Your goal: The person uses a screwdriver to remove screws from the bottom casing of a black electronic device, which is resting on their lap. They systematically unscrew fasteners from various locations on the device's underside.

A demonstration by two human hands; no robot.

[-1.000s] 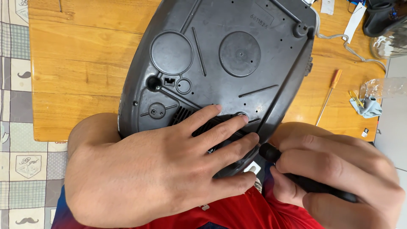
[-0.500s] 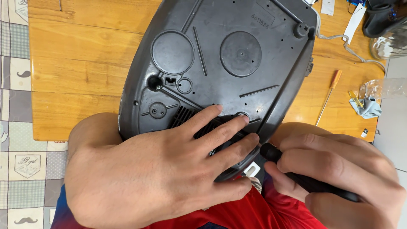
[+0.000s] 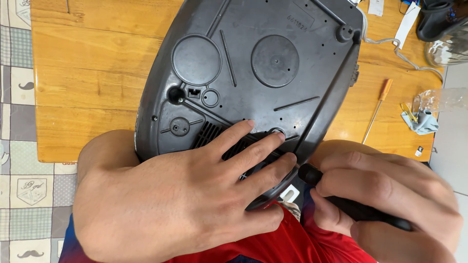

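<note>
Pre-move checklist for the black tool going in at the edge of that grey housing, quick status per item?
1. Grey housing steadied: ok, left hand lies flat on its near end, fingers spread over the vent slots.
2. Grip on black tool: ok, right hand is wrapped around the handle.
3. Tool tip seated: cannot tell, the tip is hidden at the housing's near edge.
4. Left fingers away from tool tip: not ok, they lie close beside it.
5. Housing supported: ok, its far part rests on the wooden table.
6. Spare screwdriver within reach: ok, it lies on the table at right.
</note>
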